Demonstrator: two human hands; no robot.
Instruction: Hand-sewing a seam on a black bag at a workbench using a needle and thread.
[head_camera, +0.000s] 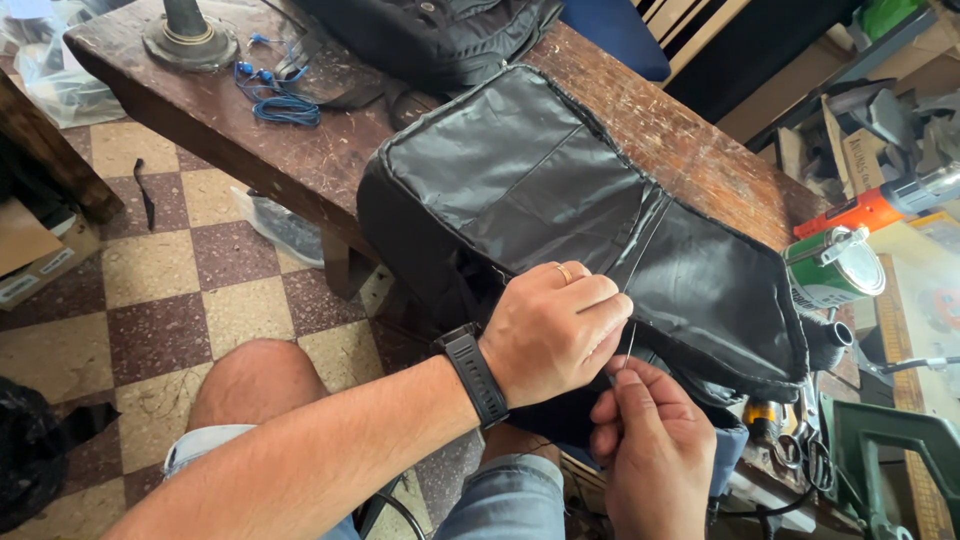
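We are reaching our left forearm in from the near left, wrist straight, the left hand (555, 330) curling knuckles-up with thumb and forefinger pinching together at its right edge. Just near and right of it, our right hand (650, 455) is rising from below, fingertips (612, 385) pressing together, almost touching the left.

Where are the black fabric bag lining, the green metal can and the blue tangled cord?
black fabric bag lining (520, 170): head view, on its flat upper panel.
green metal can (815, 280): head view, on its green side wall.
blue tangled cord (285, 108): head view, on the coiled bundle.
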